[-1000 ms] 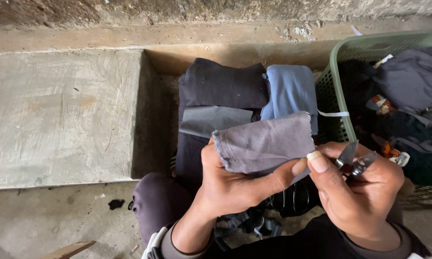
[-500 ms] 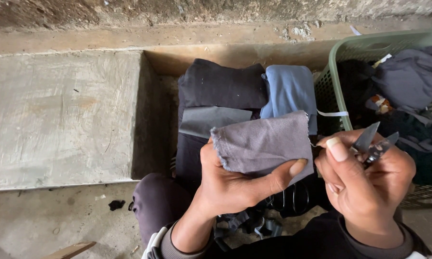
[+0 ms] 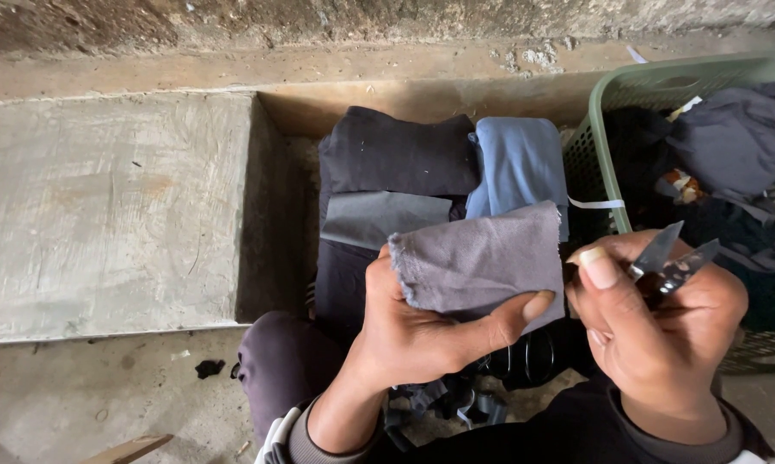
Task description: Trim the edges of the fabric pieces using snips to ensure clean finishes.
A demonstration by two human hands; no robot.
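Note:
My left hand (image 3: 422, 335) grips a folded grey piece of cloth (image 3: 477, 258) by its lower edge, thumb across the front. My right hand (image 3: 662, 331) sits just to the right of the cloth and is closed around small metal scissors (image 3: 671, 258), whose blades point up and to the right. Its thumb almost touches the cloth's right edge. Behind the cloth lies a stack of folded garments: a black one (image 3: 400, 155), a dark grey one (image 3: 379, 216) and a blue one (image 3: 520, 163).
A green plastic basket (image 3: 602, 163) full of dark clothes (image 3: 731, 146) stands at the right. A raised concrete slab (image 3: 104, 206) fills the left; a concrete wall runs along the top. My knee in purple cloth (image 3: 284, 369) is below.
My right hand has shifted slightly right and up with the scissors, whose blades now stick out more clearly. The left hand and grey cloth have stayed put.

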